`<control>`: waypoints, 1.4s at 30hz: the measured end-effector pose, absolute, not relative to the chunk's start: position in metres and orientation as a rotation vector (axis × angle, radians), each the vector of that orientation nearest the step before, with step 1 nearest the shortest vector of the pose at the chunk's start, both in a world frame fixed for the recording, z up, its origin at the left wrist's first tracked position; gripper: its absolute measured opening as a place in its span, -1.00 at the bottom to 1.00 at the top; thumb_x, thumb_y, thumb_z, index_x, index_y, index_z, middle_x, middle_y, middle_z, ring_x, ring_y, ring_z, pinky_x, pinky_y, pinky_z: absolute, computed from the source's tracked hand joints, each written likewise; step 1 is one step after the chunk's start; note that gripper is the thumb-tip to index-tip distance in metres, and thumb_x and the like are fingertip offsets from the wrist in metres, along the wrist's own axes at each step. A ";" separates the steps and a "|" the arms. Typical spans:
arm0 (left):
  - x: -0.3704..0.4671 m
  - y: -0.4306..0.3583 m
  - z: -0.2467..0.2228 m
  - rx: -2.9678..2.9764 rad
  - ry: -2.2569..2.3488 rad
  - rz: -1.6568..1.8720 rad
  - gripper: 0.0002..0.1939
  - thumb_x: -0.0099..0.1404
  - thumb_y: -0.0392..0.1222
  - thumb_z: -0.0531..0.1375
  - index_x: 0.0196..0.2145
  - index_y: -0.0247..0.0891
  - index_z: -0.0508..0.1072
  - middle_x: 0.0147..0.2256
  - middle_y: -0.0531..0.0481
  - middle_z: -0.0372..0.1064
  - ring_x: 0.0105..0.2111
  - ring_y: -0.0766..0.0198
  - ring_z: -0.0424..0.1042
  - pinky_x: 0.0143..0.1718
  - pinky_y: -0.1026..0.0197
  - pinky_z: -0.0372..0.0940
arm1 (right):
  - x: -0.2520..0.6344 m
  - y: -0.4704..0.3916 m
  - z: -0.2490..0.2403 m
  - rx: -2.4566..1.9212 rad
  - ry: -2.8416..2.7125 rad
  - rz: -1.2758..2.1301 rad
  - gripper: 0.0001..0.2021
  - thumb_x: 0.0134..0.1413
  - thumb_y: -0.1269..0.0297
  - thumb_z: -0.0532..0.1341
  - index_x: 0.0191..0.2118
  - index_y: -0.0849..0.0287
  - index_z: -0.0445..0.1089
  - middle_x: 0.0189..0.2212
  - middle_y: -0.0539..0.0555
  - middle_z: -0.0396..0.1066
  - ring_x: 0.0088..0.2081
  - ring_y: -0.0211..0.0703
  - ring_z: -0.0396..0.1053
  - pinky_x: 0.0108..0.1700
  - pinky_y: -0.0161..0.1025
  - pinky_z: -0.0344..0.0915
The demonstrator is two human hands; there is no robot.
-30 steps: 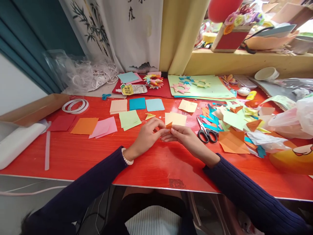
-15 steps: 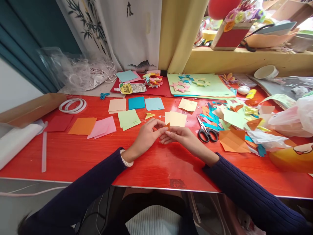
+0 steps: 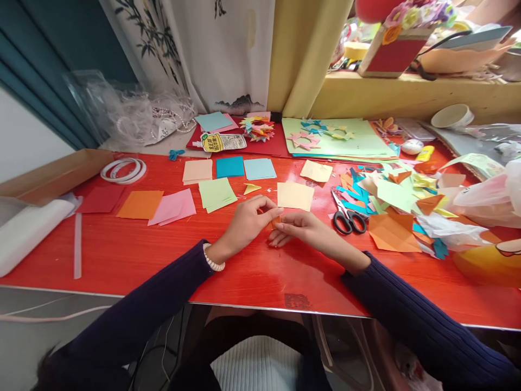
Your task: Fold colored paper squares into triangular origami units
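Both hands meet over the middle of the red table, pinching one small folded orange paper [image 3: 276, 221] between them. My left hand [image 3: 252, 221], with a pale beaded bracelet at the wrist, has its thumb and index finger closed on the paper. From the other side my right hand [image 3: 303, 228] grips it too, its lower fingers curled beneath. Most of the paper is hidden by the fingers. Just beyond the hands lie a cream paper stack [image 3: 295, 196] and a small folded yellow piece [image 3: 252, 188].
Black-handled scissors [image 3: 348, 217] lie right of my hands, beside a heap of paper scraps [image 3: 393, 193]. Coloured paper squares [image 3: 140, 205] spread to the left. Behind are a glue pouch [image 3: 222, 142] and folded paper rings [image 3: 258, 129]. The red table's [image 3: 244, 288] front edge runs near me.
The orange paper has turned between my fingers; its pointed tip no longer sticks up above them. The whole view has shifted slightly as the head moved.
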State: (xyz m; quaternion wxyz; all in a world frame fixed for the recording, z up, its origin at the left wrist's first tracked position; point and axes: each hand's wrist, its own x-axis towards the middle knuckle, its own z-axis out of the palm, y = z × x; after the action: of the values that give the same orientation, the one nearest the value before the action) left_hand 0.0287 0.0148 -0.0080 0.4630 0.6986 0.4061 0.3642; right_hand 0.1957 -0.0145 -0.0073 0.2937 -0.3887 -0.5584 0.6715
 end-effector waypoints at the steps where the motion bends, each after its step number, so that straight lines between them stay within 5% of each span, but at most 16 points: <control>1: 0.028 0.015 -0.008 1.702 0.996 0.889 -0.75 0.21 -0.03 0.16 -0.45 -0.28 0.37 -0.45 0.05 0.32 -0.40 0.35 0.28 -0.33 0.28 0.18 | 0.196 -0.014 -0.008 -1.040 -1.492 1.780 -0.71 0.09 0.10 0.17 -0.27 0.27 0.39 -0.38 0.12 0.52 -0.33 -0.18 0.50 -0.22 -0.18 0.43; 8: 0.027 0.016 -0.008 1.615 0.987 0.795 -0.68 0.27 -0.01 0.06 -0.46 -0.32 0.36 -0.48 0.04 0.31 -0.47 0.39 0.27 -0.40 0.31 0.19 | 0.197 -0.011 -0.011 -1.109 -1.467 1.741 -0.73 0.04 0.11 0.21 -0.30 0.26 0.39 -0.45 0.08 0.50 -0.39 -0.20 0.50 -0.25 -0.21 0.43; 31: 0.022 0.020 -0.011 1.768 1.062 0.577 -0.70 0.15 0.03 0.20 -0.47 -0.28 0.33 -0.50 0.09 0.28 -0.50 0.40 0.21 -0.49 0.32 0.09 | 0.193 -0.013 -0.018 -1.172 -1.514 1.722 -0.73 0.08 0.11 0.17 -0.38 0.27 0.38 -0.47 0.10 0.49 -0.47 -0.24 0.48 -0.36 -0.26 0.43; 42: 0.024 0.017 -0.006 1.695 1.045 0.580 -0.66 0.15 -0.04 0.18 -0.59 -0.29 0.18 -0.61 0.15 0.09 -0.56 0.43 0.08 -0.52 0.32 -0.02 | 0.192 -0.015 -0.015 -1.146 -1.570 1.726 -0.77 0.10 0.18 0.17 -0.34 0.28 0.40 -0.45 0.08 0.48 -0.44 -0.26 0.47 -0.34 -0.28 0.41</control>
State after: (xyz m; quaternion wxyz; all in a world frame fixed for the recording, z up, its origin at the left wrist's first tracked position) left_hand 0.0242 0.0168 -0.0055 0.5086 0.7036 0.4339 0.2409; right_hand 0.1925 -0.0150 -0.0154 0.2679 -0.4246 -0.5818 0.6398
